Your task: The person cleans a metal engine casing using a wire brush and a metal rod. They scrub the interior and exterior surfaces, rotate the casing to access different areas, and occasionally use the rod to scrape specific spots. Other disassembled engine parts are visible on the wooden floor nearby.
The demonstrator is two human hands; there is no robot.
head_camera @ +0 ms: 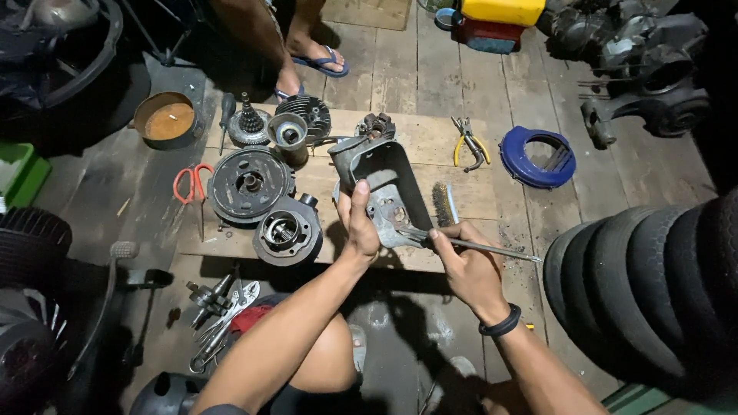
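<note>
My left hand (pixel 360 230) has its fingers wrapped round the edge of the grey metal engine cover (pixel 382 188), holding it tilted above the wooden board (pixel 430 138) on the floor, while my right hand (pixel 465 265) is closed tight on a thin metal tool (pixel 480 247) whose tip sits against the cover's lower plate. If I bear down too hard, I think the tip could skid off the greasy metal toward my left thumb. The cover, gripped by one edge only, could also twist loose and drop onto the wire brush (pixel 443 204) and the cylinder (pixel 287 229) close by.
</note>
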